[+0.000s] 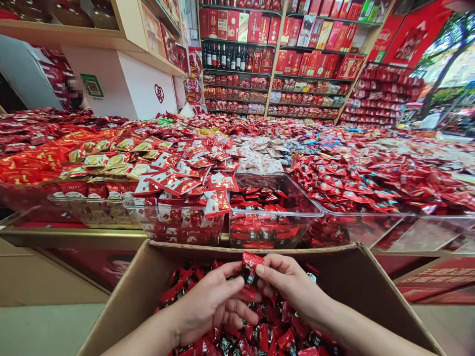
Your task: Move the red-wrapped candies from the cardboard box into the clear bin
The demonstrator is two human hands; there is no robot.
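Observation:
My right hand (291, 282) pinches a small wrapped candy (249, 269) by its right side, between thumb and fingers. The wrapper is red and black with white characters. My left hand (218, 299) is at the candy's left edge, thumb and index finger against it, the other fingers loosely curled and apart below. Another red wrapper shows partly between the hands, and I cannot tell which hand touches it. Both hands are above an open cardboard box (148, 267) with many similar red and black candies (260, 331) inside.
Beyond the box, a clear plastic bin (297, 198) holds a low layer of the same candies. Bins heaped with red and white packets (181, 183), gold packets (107, 160) and red packets (356, 183) flank it. Shelves (275, 59) with boxes and bottles rise behind.

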